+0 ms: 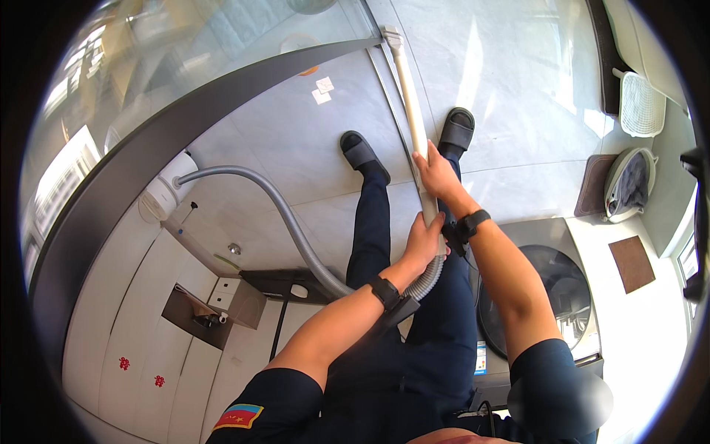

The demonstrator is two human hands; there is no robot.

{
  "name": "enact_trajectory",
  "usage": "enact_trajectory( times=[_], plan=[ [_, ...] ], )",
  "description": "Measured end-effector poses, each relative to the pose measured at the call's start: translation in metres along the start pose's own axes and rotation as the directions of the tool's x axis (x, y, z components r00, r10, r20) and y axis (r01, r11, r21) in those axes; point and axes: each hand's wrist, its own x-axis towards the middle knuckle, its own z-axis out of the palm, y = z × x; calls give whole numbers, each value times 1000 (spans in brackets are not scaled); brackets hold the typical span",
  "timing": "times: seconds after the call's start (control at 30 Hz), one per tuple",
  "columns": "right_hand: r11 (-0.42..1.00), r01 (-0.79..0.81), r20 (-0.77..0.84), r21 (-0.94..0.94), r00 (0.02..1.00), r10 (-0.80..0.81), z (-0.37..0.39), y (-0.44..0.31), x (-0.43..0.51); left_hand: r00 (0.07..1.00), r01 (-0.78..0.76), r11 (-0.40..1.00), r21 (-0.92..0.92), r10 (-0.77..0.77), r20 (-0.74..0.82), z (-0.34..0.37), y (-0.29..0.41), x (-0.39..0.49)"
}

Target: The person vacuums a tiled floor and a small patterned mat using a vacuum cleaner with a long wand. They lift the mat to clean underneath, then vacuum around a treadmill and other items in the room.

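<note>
Both my hands are closed around the beige wand point(411, 105) of a vacuum cleaner. My right hand point(438, 172) grips it partway along, while my left hand point(423, 240) holds the lower end, where the grey corrugated hose point(277, 208) joins. The flat nozzle point(392, 38) at the far end rests by the metal floor track point(392, 102) of a glass sliding door, near the corner of its dark frame point(222, 77). From the wand, the hose loops behind my left forearm and across to a white cylindrical canister point(166, 188) at the left.
My slippered feet point(363, 152) straddle the track. Two pale square pieces point(321, 90) lie on the grey tile floor. On the right are a front-loading washing machine point(541, 294), a laundry basket point(629, 183) and a white plastic basket point(643, 105). White cabinets point(133, 316) stand at left.
</note>
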Motion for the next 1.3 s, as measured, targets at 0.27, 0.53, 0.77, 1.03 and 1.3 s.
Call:
enact_trajectory(
  times=[0.27,0.53,0.77,1.03,1.3],
  plan=[
    [985,101,28,-137,995,-98,-41,-32,54,997,-66,995,-81,68,22,27,41,35],
    [992,30,-43,-122,998,-35,-43,-46,56,1000,-22,1000,20,22,-10,27,64,30],
    [998,46,-54,-46,997,-49,-47,-51,65,999,-53,990,133,51,16,18,77,37],
    [998,39,-143,46,989,-32,-49,-50,81,998,-57,950,308,52,26,11,103,43],
    [991,-27,-179,132,983,50,-83,-65,122,988,-143,928,345,111,111,26,143,69]
  ],
)
